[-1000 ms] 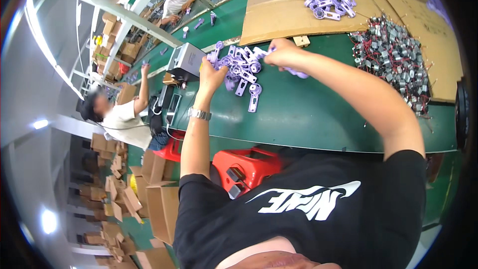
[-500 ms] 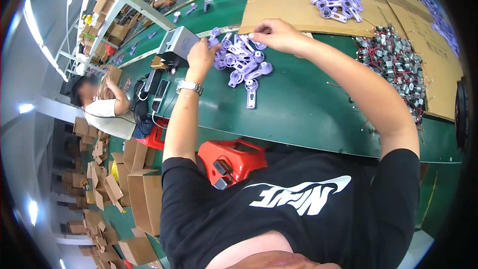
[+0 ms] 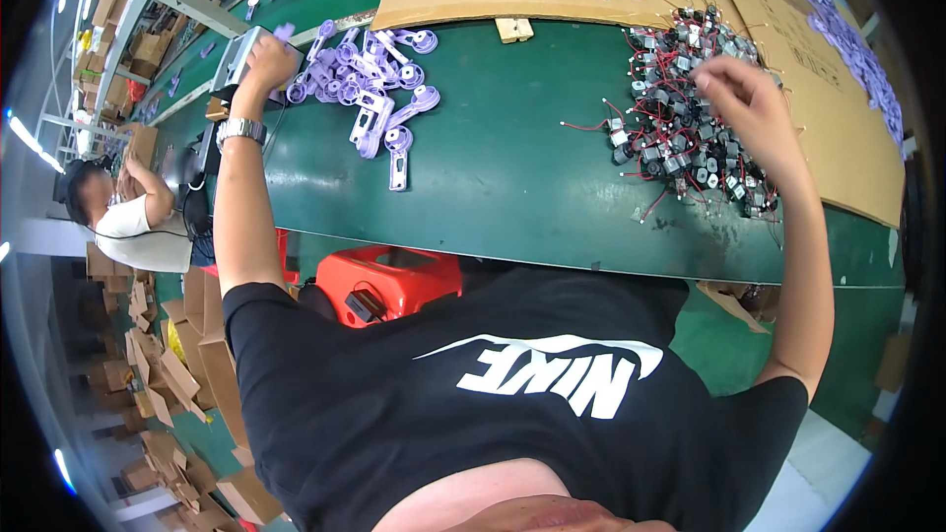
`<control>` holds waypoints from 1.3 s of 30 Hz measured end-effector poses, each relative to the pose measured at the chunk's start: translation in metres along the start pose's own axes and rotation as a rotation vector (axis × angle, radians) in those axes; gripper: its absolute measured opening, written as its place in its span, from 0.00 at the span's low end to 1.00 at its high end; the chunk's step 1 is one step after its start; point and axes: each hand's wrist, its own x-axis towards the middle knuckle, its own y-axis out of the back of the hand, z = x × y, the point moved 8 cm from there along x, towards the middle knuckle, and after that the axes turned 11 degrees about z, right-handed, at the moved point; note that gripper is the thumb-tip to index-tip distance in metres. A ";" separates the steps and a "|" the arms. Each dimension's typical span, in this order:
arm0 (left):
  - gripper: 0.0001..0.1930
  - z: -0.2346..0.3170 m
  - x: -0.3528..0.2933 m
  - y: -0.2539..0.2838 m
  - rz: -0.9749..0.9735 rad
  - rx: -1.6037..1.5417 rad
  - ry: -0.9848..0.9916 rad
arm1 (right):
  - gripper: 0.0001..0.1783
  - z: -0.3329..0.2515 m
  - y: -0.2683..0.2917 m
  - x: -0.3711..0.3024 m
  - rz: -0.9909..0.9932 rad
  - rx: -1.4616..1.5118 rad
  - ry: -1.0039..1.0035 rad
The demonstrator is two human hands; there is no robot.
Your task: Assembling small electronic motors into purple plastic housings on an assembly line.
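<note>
Bright, even overhead light — tube lamps (image 3: 22, 133) glaring at left rim. Soft shadows on desk (image 3: 512, 167). Strong fisheye bending, black vignette corners — raised right hand (image 3: 744, 99) slightly motion-blurred.

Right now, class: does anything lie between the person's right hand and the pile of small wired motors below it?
Nothing visible does. The right hand hangs directly over the pile of small motors with red wires on the green table; whether its fingertips touch them cannot be told.
</note>
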 end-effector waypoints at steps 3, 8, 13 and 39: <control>0.27 0.052 0.017 0.053 0.016 -0.521 0.018 | 0.07 -0.049 -0.043 -0.012 -0.021 -0.229 0.334; 0.16 0.286 -0.089 0.164 -0.368 -1.371 -0.162 | 0.10 -0.049 -0.131 -0.011 -0.161 -0.645 0.626; 0.13 0.386 -0.154 0.107 -0.801 -1.700 -0.026 | 0.06 -0.027 -0.158 -0.002 -0.246 -0.766 0.611; 0.18 0.428 -0.177 0.121 -0.487 -1.735 -0.117 | 0.06 -0.033 -0.098 0.039 0.203 -0.351 0.608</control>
